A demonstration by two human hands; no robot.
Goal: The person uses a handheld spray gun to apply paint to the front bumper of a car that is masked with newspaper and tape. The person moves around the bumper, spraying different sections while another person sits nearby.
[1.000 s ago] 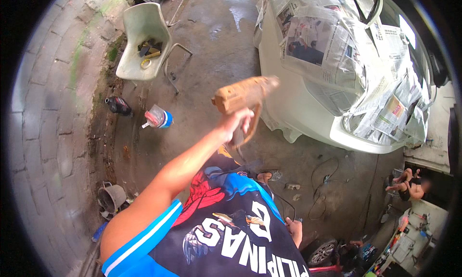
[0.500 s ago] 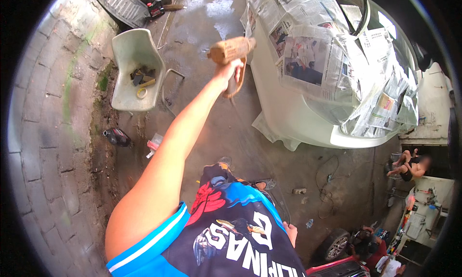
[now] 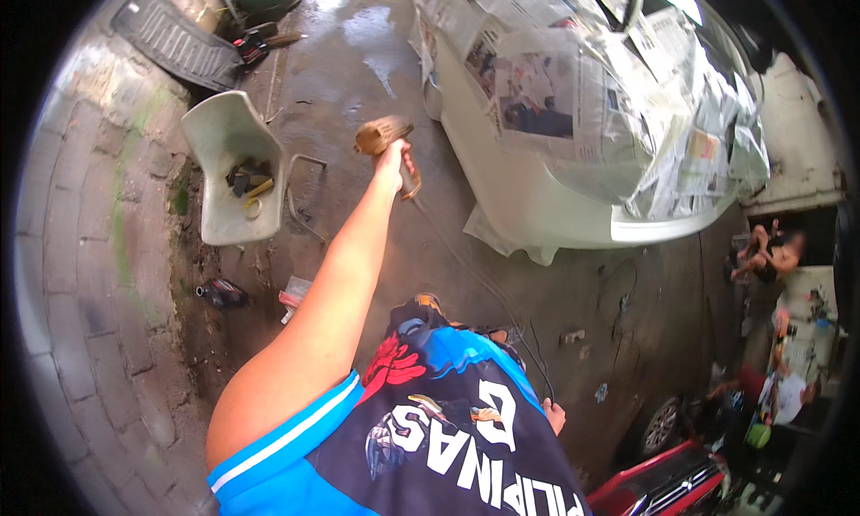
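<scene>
My left hand (image 3: 394,165) is at the end of my outstretched arm, shut on a worn orange-brown power tool (image 3: 381,135) with a loop handle and a trailing cord (image 3: 466,270). It is between a pale plastic chair (image 3: 235,149) and a white car bumper (image 3: 524,193). Several dark and yellow items (image 3: 251,177) and a tape roll (image 3: 254,209) lie on the chair's seat. My right hand (image 3: 553,415) is low beside my jersey, closed on the black cord.
Newspaper masking (image 3: 546,95) covers the car. A block wall (image 3: 85,274) borders the left, with a black bottle (image 3: 224,292) nearby. Cables (image 3: 627,301) lie on the floor. A seated person (image 3: 775,252), another person (image 3: 788,395) and a red car part (image 3: 658,485) are at right.
My left arm has swung the tool forward and away from my body compared with a second ago. The view has shifted, bringing more of the floor's far end and the red car part in.
</scene>
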